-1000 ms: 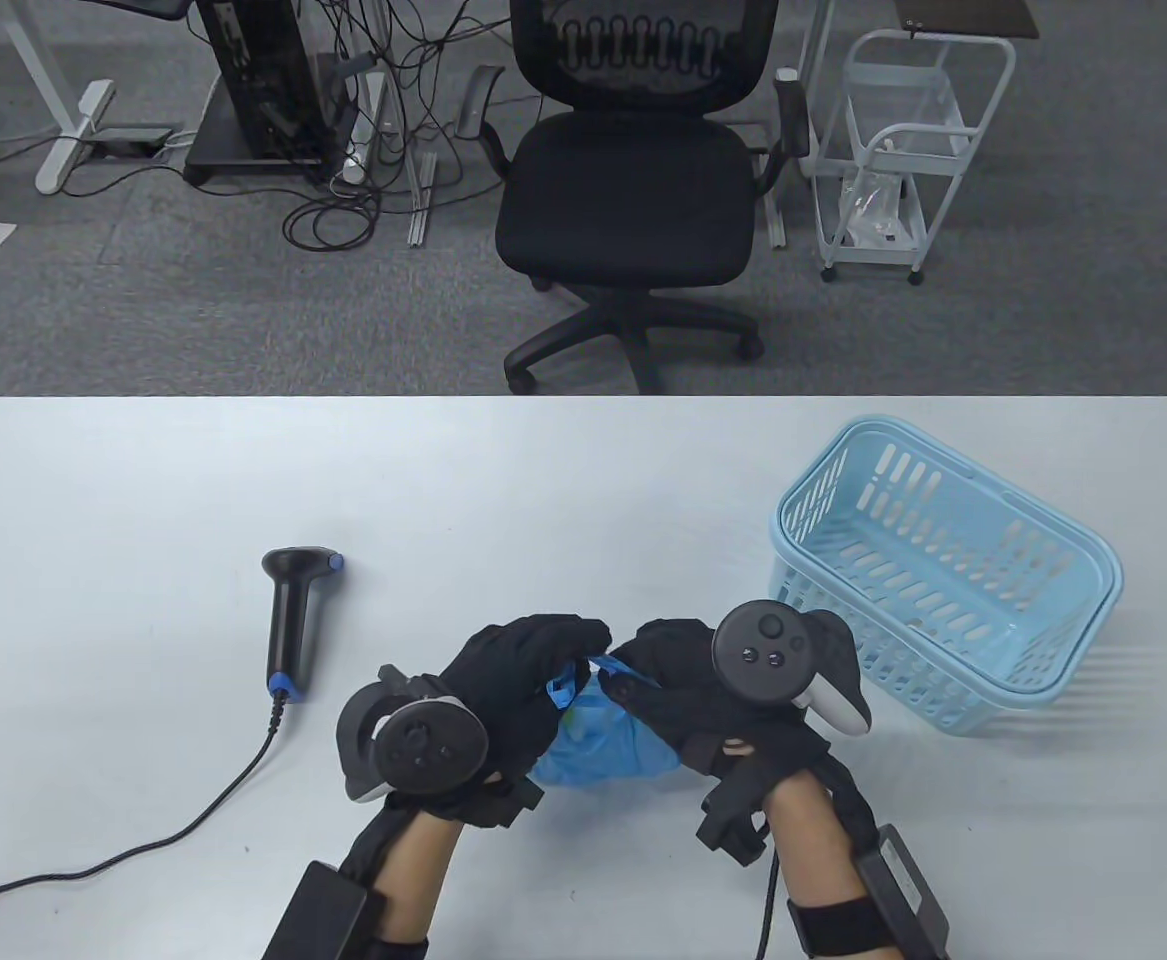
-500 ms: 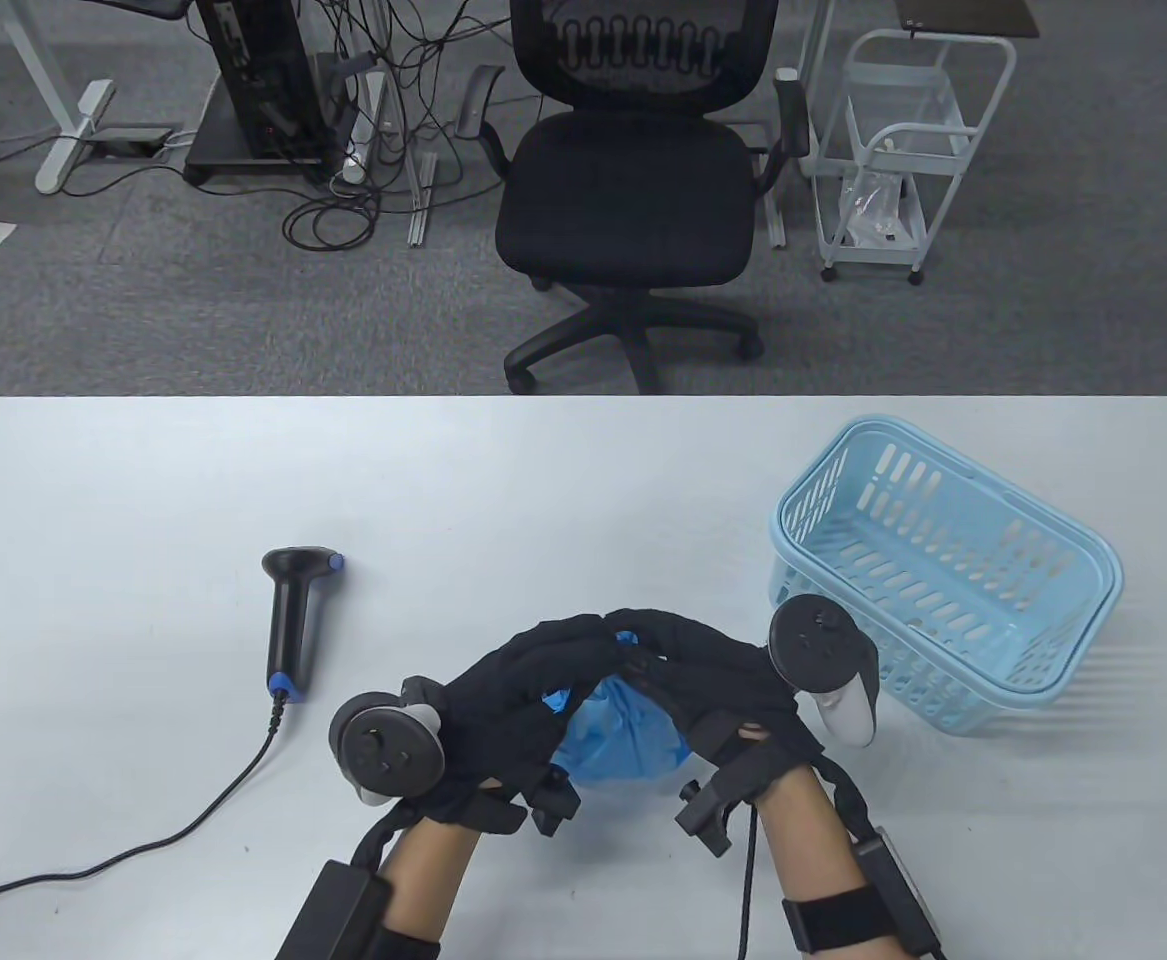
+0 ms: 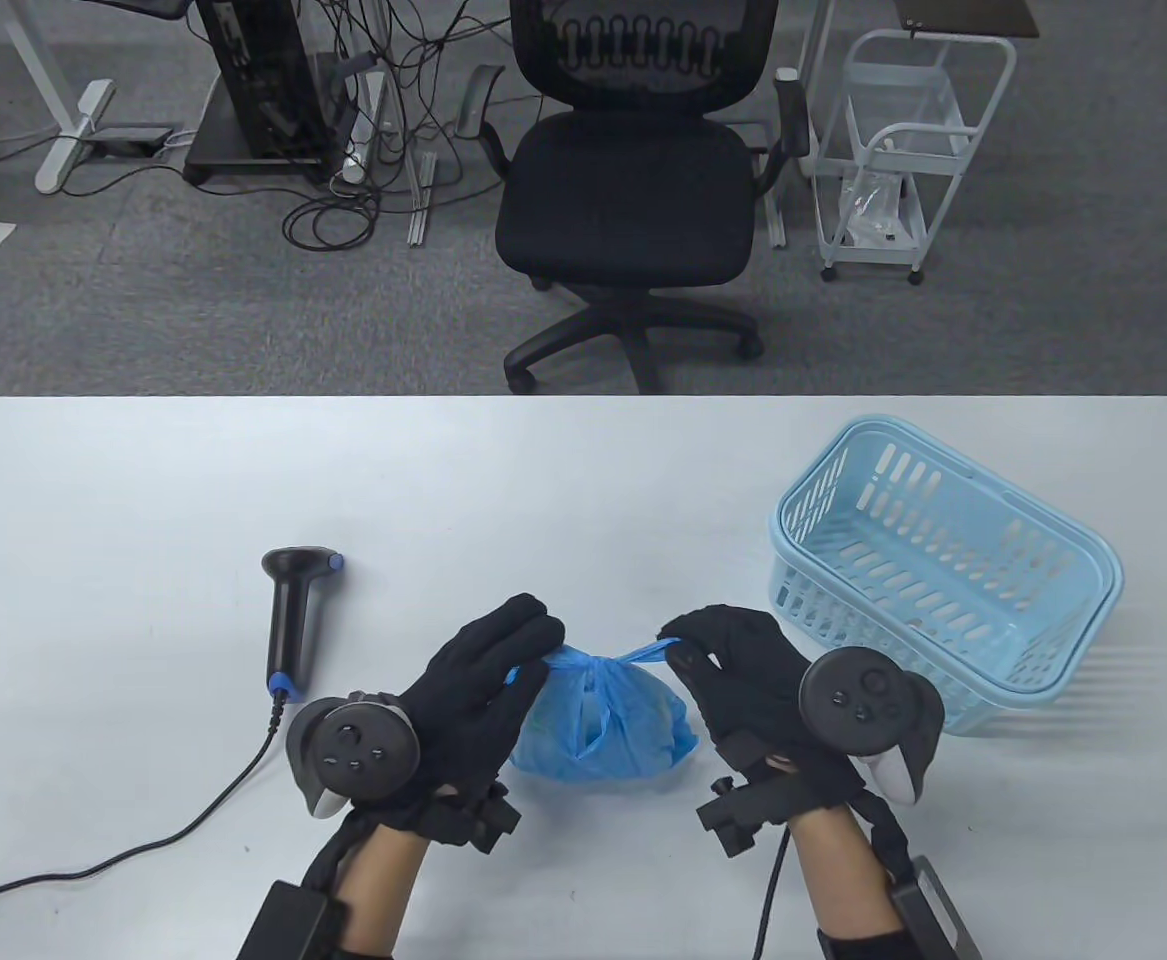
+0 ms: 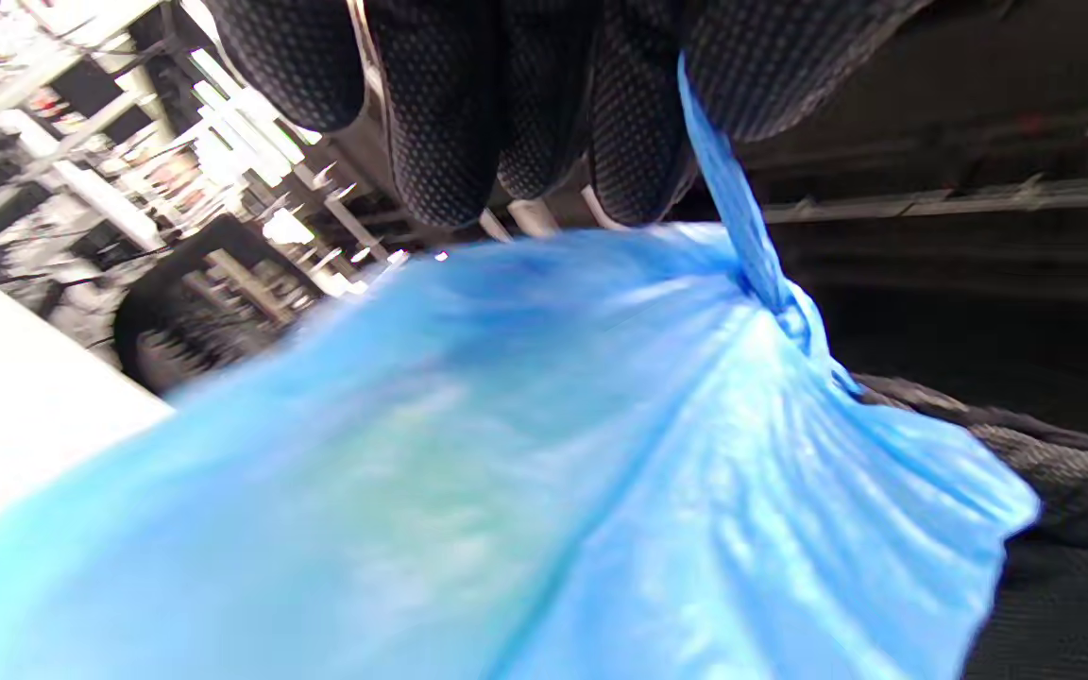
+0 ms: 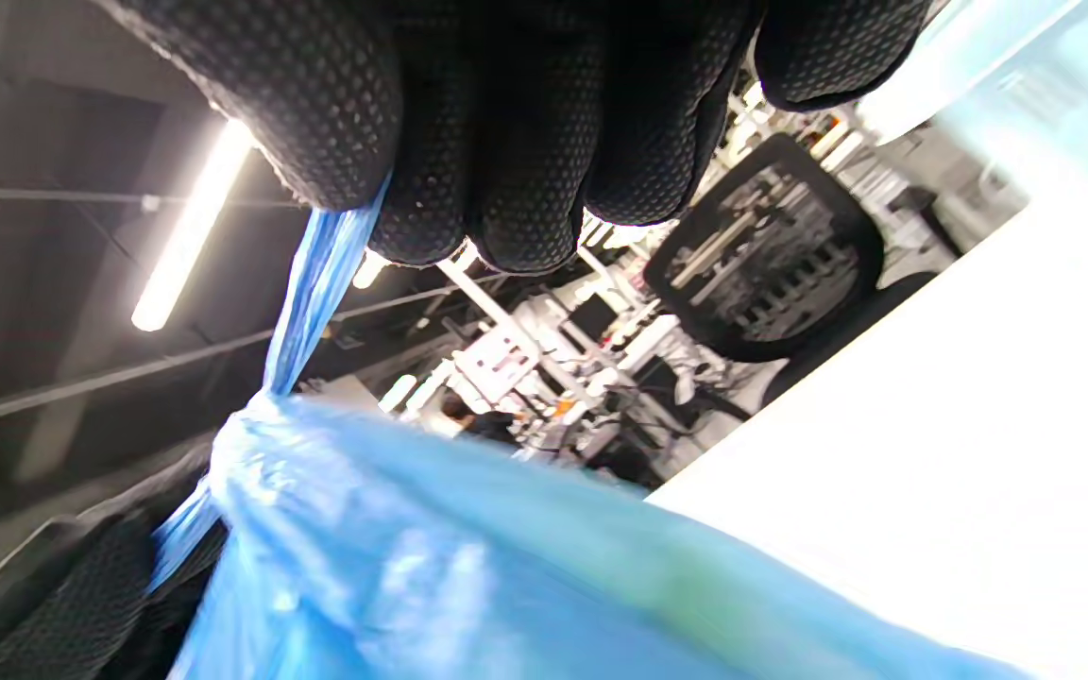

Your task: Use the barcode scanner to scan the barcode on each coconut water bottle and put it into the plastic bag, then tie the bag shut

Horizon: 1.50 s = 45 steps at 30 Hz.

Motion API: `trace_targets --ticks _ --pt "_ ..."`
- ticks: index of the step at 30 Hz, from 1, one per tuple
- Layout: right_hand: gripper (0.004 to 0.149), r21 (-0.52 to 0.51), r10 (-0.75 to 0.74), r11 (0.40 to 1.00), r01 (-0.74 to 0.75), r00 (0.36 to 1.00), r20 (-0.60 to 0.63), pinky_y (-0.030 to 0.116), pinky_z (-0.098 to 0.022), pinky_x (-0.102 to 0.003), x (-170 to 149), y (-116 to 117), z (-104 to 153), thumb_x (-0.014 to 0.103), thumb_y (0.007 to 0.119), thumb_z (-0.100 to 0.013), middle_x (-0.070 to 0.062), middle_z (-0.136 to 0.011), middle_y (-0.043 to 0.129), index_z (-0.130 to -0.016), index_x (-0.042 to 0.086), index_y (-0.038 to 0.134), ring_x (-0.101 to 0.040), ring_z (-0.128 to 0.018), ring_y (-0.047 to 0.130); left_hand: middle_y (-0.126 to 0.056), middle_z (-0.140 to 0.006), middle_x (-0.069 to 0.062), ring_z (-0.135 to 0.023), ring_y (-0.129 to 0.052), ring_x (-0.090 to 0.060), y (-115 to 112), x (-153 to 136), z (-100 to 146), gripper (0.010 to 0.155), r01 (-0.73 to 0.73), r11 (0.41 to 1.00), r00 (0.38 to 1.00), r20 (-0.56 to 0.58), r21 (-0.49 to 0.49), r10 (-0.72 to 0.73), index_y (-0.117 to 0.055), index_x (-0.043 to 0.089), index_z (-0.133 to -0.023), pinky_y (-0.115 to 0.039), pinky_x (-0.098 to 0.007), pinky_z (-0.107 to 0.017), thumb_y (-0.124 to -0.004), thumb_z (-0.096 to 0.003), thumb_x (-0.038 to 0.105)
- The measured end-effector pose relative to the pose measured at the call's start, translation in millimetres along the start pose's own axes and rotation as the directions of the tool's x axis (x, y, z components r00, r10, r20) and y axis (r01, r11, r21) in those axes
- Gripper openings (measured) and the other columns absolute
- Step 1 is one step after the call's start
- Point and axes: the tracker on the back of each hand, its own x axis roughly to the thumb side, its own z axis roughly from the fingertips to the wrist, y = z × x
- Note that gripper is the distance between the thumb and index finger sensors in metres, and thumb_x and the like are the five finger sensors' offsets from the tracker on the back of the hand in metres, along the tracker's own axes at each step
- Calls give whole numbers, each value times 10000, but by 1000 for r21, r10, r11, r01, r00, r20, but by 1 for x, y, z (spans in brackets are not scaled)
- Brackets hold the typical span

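Note:
A blue plastic bag (image 3: pixel 603 725) lies on the white table (image 3: pixel 143 480) between my two gloved hands, bulging, with something greenish showing faintly through it. My left hand (image 3: pixel 523 650) pinches the bag's left handle strip (image 4: pixel 728 198), drawn taut. The right handle strip (image 5: pixel 313 293) is gripped by my right hand (image 3: pixel 688 640) and stretched away to the right. The two strips meet in a twist at the bag's top (image 3: pixel 583 660). The bottles are hidden inside the bag. The black barcode scanner (image 3: pixel 293 615) lies to the left, untouched.
A light blue plastic basket (image 3: pixel 943 590) stands at the right, close to my right hand. The scanner's cable (image 3: pixel 143 850) trails off toward the table's left front edge. An office chair (image 3: pixel 633 200) and a white cart (image 3: pixel 893 150) stand beyond the far edge.
My hands were pressed together over the bag's top, working the handles. They have since pulled apart sideways, stretching a handle strip out on each side.

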Motion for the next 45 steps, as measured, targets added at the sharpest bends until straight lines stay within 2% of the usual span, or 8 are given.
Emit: trace_targets --ticks 3,16,26,31,34,37,41,45 --pt "318 16 -5 1000 6 998 -61 593 -693 -665 -18 -4 7 340 774 -582 -26 -892 898 -837 199 904 -365 -927 821 -689 -1243 -72 -1111 -748 -387 9 -12 10 464 -1 991 995 -94 -131 -11 -834 208 -1101 -577 -655 -780 -701 -693 385" --pt "316 84 -10 996 33 966 -260 595 -696 -664 -78 5 18 341 776 -583 -24 -884 907 -830 197 912 -363 -925 828 -718 -1235 -75 -1140 -693 -414 6 -67 33 453 -177 974 942 -312 -142 126 -868 199 -1079 -539 -681 -782 -725 -686 373" --pt "330 110 96 992 -69 960 -262 588 -694 -667 -78 16 21 365 759 -596 -33 -901 886 -854 201 883 -374 -930 818 -702 -1240 -87 -1148 -667 -421 5 -72 36 474 -163 976 942 -318 -145 110 -843 217 -1101 -525 -674 -786 -717 -688 413" --pt "458 131 204 975 -177 952 -230 505 -698 -708 -66 12 28 427 667 -623 -134 -1089 701 -1017 199 715 -473 -1001 676 -461 -1327 -113 -1214 -450 -444 14 -61 33 715 -56 972 962 -271 -228 -8 -562 153 -1254 -423 -684 -805 -735 -674 533" --pt "631 211 370 921 -328 907 -201 409 -702 -753 -60 14 31 521 617 -618 -186 -1214 424 -1150 214 474 -564 -1064 473 -198 -1353 -100 -1227 -243 -460 24 -47 31 840 92 962 965 -215 -257 -149 -352 184 -1297 -340 -707 -808 -727 -664 590" --pt "738 265 514 844 -467 845 -147 341 -695 -783 -53 23 31 585 590 -597 -203 -1234 215 -1177 228 304 -649 -1058 284 -89 -1347 -91 -1220 -155 -466 31 -37 32 900 294 906 922 -160 -303 -352 -242 228 -1302 -310 -719 -806 -701 -654 652" --pt "807 340 696 686 -643 716 -50 274 -688 -795 -45 38 32 642 575 -568 -192 -1218 62 -1168 262 193 -647 -1045 141 14 -1330 -88 -1194 -27 -470 33 -34 37 932 437 810 842 -140 -390 -521 -150 265 -1297 -224 -729 -796 -657 -650 705" --pt "841 374 756 605 -703 655 7 243 -682 -796 -43 50 33 659 573 -556 -192 -1198 0 -1157 263 140 -630 -1035 80 46 -1320 -90 -1182 17 -461 27 -41 43 955 481 749 789 -148 -457 -597 -103 269 -1288 -190 -732 -789 -633 -640 730"
